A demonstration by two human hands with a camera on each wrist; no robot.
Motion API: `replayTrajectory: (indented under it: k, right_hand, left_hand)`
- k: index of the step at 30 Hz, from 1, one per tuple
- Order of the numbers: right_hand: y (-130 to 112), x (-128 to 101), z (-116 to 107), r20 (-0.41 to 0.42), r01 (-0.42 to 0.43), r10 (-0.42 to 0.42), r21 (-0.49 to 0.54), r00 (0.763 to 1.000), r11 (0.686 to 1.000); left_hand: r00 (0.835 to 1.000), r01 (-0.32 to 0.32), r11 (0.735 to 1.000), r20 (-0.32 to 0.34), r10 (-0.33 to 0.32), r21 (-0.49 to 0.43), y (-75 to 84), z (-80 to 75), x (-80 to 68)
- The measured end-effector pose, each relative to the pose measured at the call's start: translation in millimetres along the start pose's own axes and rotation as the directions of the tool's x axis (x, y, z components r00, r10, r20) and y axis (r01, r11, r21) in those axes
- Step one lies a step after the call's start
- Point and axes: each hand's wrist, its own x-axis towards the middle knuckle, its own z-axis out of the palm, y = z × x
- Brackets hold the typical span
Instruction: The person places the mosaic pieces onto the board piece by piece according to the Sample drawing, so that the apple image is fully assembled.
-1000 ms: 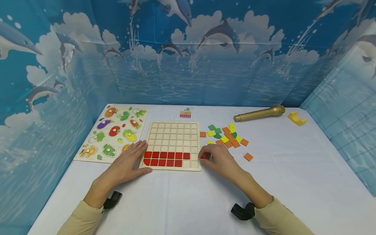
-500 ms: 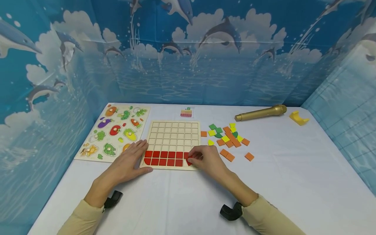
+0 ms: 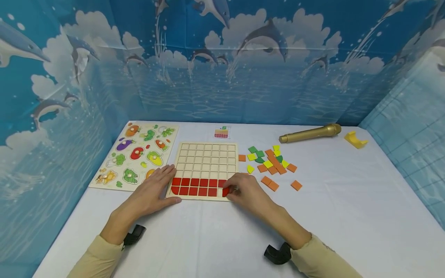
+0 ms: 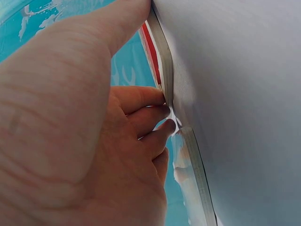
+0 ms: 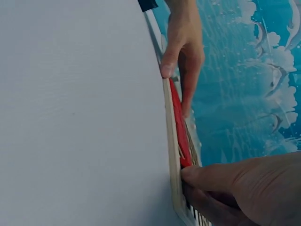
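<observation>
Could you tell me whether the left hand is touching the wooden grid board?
Touching. In the head view the left hand lies flat against the grid board's near-left corner; the left wrist view shows its thumb pressed on the board's edge.

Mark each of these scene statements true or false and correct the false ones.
1. The right hand pinches a red tile at the grid board. True.
2. The left hand is lifted clear of the board. False: it rests at the board's left near corner, thumb along the front edge.
3. The red tiles fill the board's top rows. False: they sit in the two nearest rows.
4. A gold microphone lies at the far right of the table. True.
5. The loose tiles lie left of the board. False: they lie to its right.
</observation>
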Motion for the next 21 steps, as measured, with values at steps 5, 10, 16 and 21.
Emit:
replayTrajectory:
  k: [5,10,16,21]
  right_hand:
    - [0,-1,3,-0.024,0.042,-0.044,-0.071,0.999,0.997]
    - [2,-1,6,-0.035,0.091,-0.096,-0.126,0.995,0.988]
    - [4,0,10,-0.055,0.166,-0.174,-0.117,0.983,0.979]
    - [5,-1,11,-0.076,0.17,-0.178,-0.101,0.981,0.98]
  left_hand:
    - [1.0,0.011,1.0,0.008,-0.01,-0.007,1.1,-0.8,0.2]
    - [1.0,0.002,1.0,0.001,-0.002,-0.002,0.9,0.7,-0.1]
    - [1.0,0.002,1.0,-0.001,-0.002,-0.008,0.2,0.2,-0.3]
    - [1.0,-0.015,1.0,-0.013,0.015,0.005,-1.0,1.4,0.1]
